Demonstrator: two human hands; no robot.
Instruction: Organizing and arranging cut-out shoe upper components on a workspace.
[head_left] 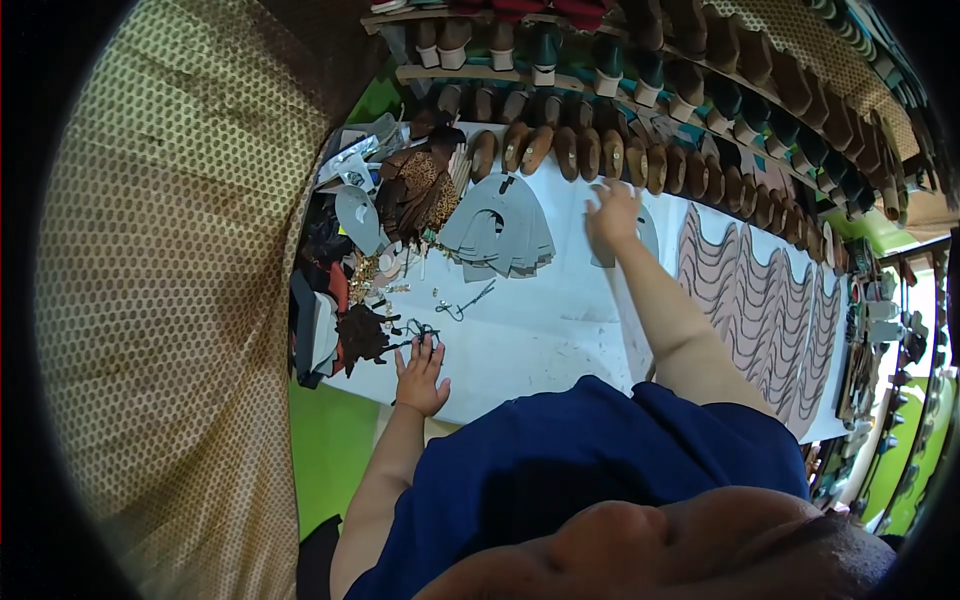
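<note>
My left hand rests on the near left part of the white table, fingers spread. Its fingertips are beside a tangle of dark cord. With its arm stretched out, my right hand is at the far side of the table, fingers apart and nothing visible in them. Close to it lies a grey curved cut piece, partly hidden by my hand and forearm. Between my hands, farther back, several grey U-shaped pieces overlap in a fan.
Wooden shoe lasts line the table's back edge, under shelves of more lasts and heels. Overlapping pinkish wavy pieces cover the right side. Scraps, leopard-print material and small gold bits crowd the left end, beside a patterned curtain.
</note>
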